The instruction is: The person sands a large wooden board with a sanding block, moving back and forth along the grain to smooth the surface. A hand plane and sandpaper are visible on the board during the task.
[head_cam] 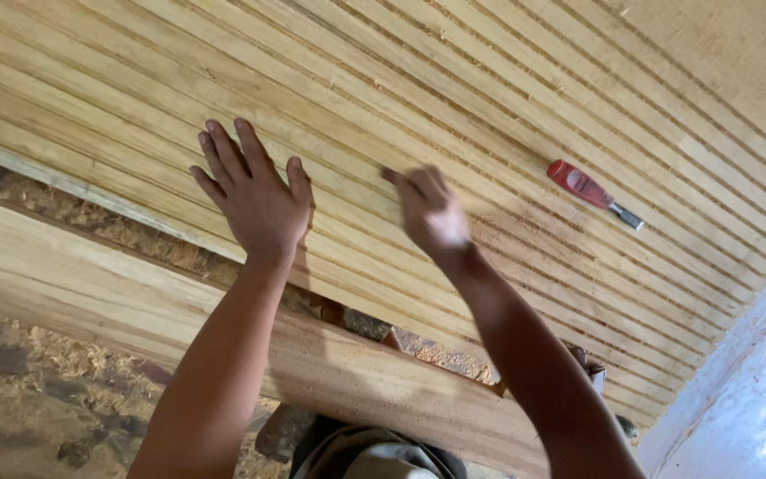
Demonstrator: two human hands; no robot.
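A wide surface of pale wooden slats point(454, 80) laid edge to edge fills most of the head view. My left hand point(254, 195) lies flat on the slats with its fingers spread. My right hand point(432, 213) hovers or brushes over the slats just to the right, blurred by motion, so I cannot make out whether anything is in it. A red-handled chisel point(594, 193) lies on the slats farther right, apart from both hands.
A thick wooden plank point(73, 284) runs across the front below the slats. Sawdust and shavings point(37, 390) cover the ground at lower left. A pale bluish wall or slab point(746, 390) stands at lower right.
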